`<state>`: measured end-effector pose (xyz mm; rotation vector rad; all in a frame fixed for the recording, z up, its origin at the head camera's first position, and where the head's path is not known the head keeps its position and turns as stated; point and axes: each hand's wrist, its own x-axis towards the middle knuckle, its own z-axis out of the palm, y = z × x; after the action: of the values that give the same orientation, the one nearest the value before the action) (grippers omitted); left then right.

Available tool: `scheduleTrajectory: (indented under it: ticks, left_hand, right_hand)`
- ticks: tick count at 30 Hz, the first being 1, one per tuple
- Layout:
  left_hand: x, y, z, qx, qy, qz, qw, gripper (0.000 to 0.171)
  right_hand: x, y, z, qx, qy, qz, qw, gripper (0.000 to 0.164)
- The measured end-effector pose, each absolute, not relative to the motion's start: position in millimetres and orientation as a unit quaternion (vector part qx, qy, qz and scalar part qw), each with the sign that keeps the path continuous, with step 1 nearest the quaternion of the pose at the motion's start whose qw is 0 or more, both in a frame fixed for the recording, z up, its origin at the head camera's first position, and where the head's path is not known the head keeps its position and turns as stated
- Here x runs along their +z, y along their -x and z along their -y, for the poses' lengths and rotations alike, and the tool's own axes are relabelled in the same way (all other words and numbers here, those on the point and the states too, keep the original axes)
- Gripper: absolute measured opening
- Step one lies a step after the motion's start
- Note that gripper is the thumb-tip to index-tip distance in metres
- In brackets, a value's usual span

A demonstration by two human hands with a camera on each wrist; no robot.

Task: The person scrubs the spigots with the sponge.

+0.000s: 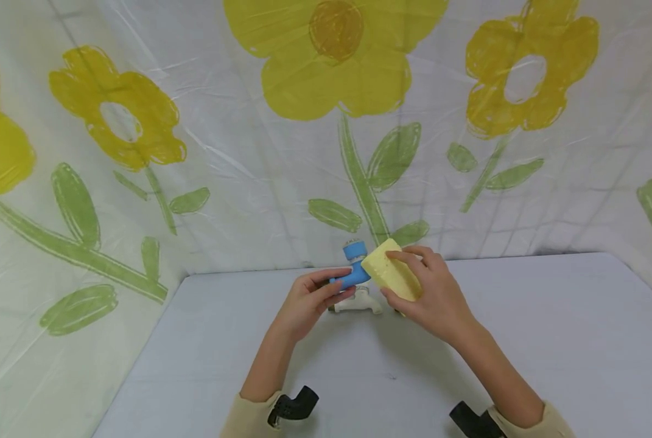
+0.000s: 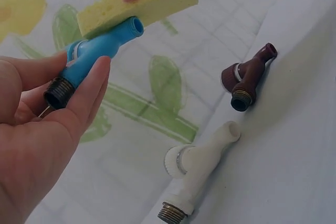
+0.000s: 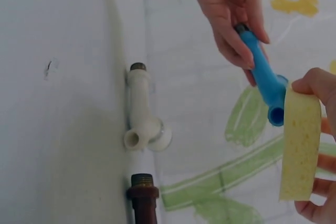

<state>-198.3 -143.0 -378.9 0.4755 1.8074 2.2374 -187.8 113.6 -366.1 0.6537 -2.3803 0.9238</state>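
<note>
My left hand [image 1: 310, 298] grips a blue faucet [image 2: 94, 56] near its threaded end, thumb on one side and fingers on the other. My right hand [image 1: 434, 295] pinches a yellow sponge [image 1: 392, 271] by its edges. In the left wrist view the sponge lies right against the blue faucet's body, by its spout. Both are held up above the table. Below them a white faucet [image 2: 202, 163] lies on the table. Beyond it is a dark red faucet [image 2: 249, 77], mostly hidden behind the sponge and right hand in the head view.
The table [image 1: 194, 365] has a pale cloth over it. Directly behind its back edge hangs a sheet [image 1: 238, 182] printed with yellow flowers and green leaves. A black wrist mount [image 1: 295, 404] sits on the left sleeve, another [image 1: 473, 420] on the right.
</note>
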Motion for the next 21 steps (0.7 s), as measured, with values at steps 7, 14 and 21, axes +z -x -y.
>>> scheduleTrajectory:
  ticks: [7, 14, 21]
  left_hand:
    - [-380.8, 196.3, 145.6, 0.772, -0.193, -0.59, 0.136, 0.044]
    - [-382.7, 195.7, 143.8, 0.775, -0.188, -0.587, 0.138, 0.044]
    - [-381.5, 195.8, 140.4, 0.771, -0.183, -0.592, 0.146, 0.043]
  right_hand:
    - [-369.9, 184.5, -110.8, 0.299, -0.238, 0.873, 0.302, 0.057]
    - [-368.7, 181.5, -110.6, 0.28, -0.263, 0.865, 0.324, 0.059]
    - [-369.3, 180.7, -109.7, 0.29, -0.236, 0.867, 0.331, 0.057]
